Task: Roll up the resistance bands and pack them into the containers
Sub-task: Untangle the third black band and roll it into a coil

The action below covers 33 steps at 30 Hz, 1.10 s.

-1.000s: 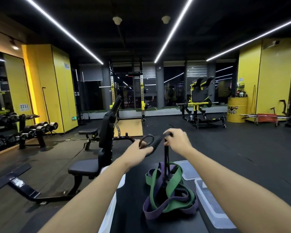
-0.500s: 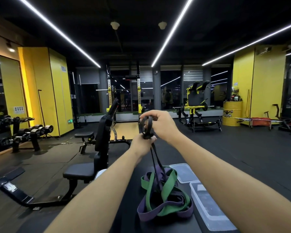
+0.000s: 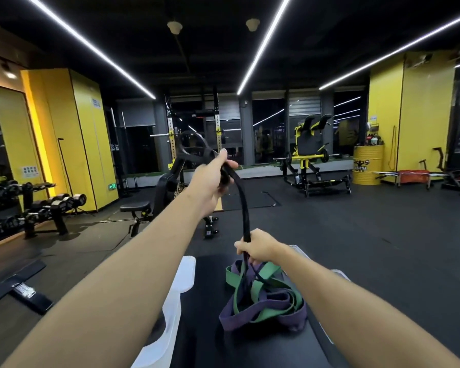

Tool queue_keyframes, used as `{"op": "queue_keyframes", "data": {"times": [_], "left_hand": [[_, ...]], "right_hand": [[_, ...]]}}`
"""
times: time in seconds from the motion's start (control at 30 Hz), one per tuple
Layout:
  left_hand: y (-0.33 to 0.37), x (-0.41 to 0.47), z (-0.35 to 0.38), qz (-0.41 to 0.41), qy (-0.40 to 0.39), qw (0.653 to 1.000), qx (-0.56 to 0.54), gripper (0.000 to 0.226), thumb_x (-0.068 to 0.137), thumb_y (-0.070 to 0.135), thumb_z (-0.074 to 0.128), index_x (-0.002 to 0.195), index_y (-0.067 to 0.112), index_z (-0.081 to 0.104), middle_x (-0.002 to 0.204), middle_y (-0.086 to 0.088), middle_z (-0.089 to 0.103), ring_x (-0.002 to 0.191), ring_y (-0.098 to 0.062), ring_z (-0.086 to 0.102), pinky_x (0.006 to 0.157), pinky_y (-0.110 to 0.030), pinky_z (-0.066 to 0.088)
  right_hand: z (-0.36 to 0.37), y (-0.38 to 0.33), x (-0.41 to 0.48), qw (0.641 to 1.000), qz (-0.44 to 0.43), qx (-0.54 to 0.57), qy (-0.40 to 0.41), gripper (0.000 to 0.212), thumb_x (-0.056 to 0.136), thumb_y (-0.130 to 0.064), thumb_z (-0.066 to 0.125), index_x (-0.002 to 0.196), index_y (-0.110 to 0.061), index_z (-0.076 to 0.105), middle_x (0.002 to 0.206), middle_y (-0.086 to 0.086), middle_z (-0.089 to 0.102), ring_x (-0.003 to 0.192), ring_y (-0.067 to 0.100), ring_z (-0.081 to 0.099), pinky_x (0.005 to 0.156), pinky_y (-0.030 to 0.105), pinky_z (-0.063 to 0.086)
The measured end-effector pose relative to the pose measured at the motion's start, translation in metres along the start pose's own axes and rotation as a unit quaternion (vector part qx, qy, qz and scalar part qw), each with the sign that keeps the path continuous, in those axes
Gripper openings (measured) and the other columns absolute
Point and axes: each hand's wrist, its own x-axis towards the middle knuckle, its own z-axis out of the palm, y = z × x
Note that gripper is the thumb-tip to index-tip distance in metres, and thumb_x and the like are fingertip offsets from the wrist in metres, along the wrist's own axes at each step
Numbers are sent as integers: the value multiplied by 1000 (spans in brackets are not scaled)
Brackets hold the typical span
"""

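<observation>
My left hand (image 3: 213, 179) is raised and grips the coiled upper end of a black resistance band (image 3: 242, 205), a loop of it standing above the fist. The band hangs down to my right hand (image 3: 258, 248), which grips it lower, just above a tangled pile. In that pile a green band (image 3: 266, 288) and a purple band (image 3: 252, 312) lie on the black bench pad (image 3: 205, 328). A clear plastic container (image 3: 339, 273) sits to the right of the pile, mostly hidden by my right arm.
A white container lid or tray (image 3: 181, 282) lies along the bench's left edge. An adjustable bench (image 3: 149, 205) stands ahead on the left, a dumbbell rack (image 3: 37, 208) at far left, a yellow machine (image 3: 311, 160) and a yellow barrel (image 3: 367, 166) farther back.
My right hand has left the coil and dropped down along the black band to just above the pile. My left hand has risen with the coiled end, pulling the band taut.
</observation>
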Motion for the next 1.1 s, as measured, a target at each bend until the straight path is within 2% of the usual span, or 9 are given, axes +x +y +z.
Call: {"op": "queue_keyframes", "data": {"times": [0.1, 0.2, 0.33, 0.47, 0.57, 0.67, 0.87, 0.97, 1.1], "left_hand": [[-8, 5, -21, -22, 34, 997, 62, 46, 103, 46, 59, 68, 18, 66, 74, 1, 59, 67, -15, 49, 62, -27, 36], [-31, 8, -41, -41, 74, 992, 93, 43, 101, 45, 62, 65, 20, 61, 82, 0, 59, 82, -21, 50, 74, -33, 41], [-60, 1, -55, -67, 47, 994, 72, 27, 99, 36, 69, 83, 15, 65, 87, 2, 71, 88, -20, 65, 78, -29, 49], [-73, -18, -56, -52, -13, 996, 68, 32, 90, 37, 79, 101, 7, 78, 99, -3, 81, 105, -22, 73, 100, -40, 51], [-75, -29, -47, -32, -52, 996, 71, 19, 89, 36, 79, 87, 18, 82, 87, 1, 80, 86, -9, 73, 92, -36, 49], [-73, -36, -33, -20, -103, 991, 78, 34, 94, 22, 74, 59, 22, 74, 71, 5, 73, 67, -2, 68, 75, -26, 45], [-68, -43, -13, 2, -119, 991, 57, 18, 86, 18, 83, 70, 23, 77, 83, -1, 77, 81, -14, 71, 76, -25, 51], [-66, -46, -11, -25, -118, 990, 75, 14, 87, 31, 81, 77, 24, 74, 89, -1, 78, 72, -10, 66, 71, -31, 41], [-64, -43, -13, -60, -108, 991, 41, 21, 98, 31, 69, 80, 22, 76, 89, -2, 78, 67, -13, 61, 65, -26, 41]], "right_hand": [[-4, -4, -1, 998, 17, 62, 27, 39, 105, -28, 52, 76, -7, 67, 76, 7, 68, 55, 17, 61, 58, 28, 56], [-23, -21, -8, 980, 6, 185, 71, 35, 108, -24, 51, 82, -5, 65, 80, 14, 71, 56, 18, 61, 56, 29, 56], [-52, -55, -8, 951, -20, 283, 125, 36, 108, -23, 52, 79, -7, 64, 80, 15, 72, 65, 24, 62, 55, 29, 54], [-73, -85, -15, 931, -46, 334, 138, 33, 107, -28, 55, 80, -11, 62, 82, 16, 68, 65, 23, 64, 50, 23, 47], [-81, -96, -22, 898, -47, 425, 103, 22, 107, -30, 55, 96, -12, 61, 68, 5, 68, 60, 16, 63, 52, 23, 49], [-83, -100, -25, 870, -71, 486, 40, 22, 105, -26, 60, 94, -7, 61, 75, 7, 68, 62, 17, 60, 59, 26, 57], [-85, -100, -31, 876, -108, 469, -1, 9, 94, 4, 67, 101, -1, 66, 84, 12, 70, 68, 18, 66, 63, 23, 61], [-94, -96, -33, 907, -111, 405, 40, 3, 95, -5, 69, 96, -3, 70, 81, 7, 69, 58, 10, 59, 55, 19, 51], [-103, -92, -37, 965, -97, 221, 105, 28, 97, -29, 70, 96, -2, 76, 73, 5, 68, 50, 11, 51, 44, 20, 38]]}}
